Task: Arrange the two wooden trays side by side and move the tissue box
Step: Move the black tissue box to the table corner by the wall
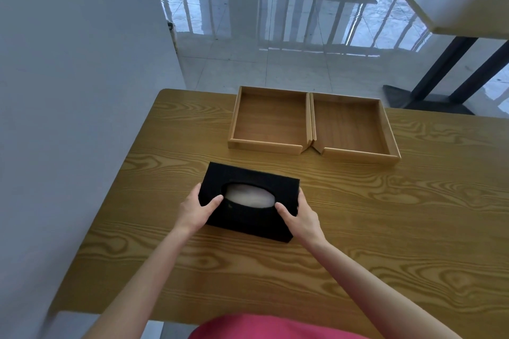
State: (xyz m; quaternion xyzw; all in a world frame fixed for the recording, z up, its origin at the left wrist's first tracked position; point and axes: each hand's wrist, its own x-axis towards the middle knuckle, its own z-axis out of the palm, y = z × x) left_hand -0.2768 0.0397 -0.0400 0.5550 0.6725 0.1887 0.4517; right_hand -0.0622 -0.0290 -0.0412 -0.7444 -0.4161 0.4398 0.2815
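Note:
A black tissue box (256, 179) with an oval opening showing white tissue sits on the wooden table (385, 228), near its middle. My left hand (198, 210) grips the box's left end, thumb on top. My right hand (300, 216) grips its right end the same way. Beyond the box, two shallow wooden trays stand side by side with their inner walls touching: the left tray (268, 118) and the right tray (355, 126). Both trays hold nothing.
A white wall (82, 91) runs along the table's left edge. Glossy tiled floor lies beyond the far edge. Another table (454, 8) with dark legs stands at the back right. Pink clothing (261, 327) shows at the bottom.

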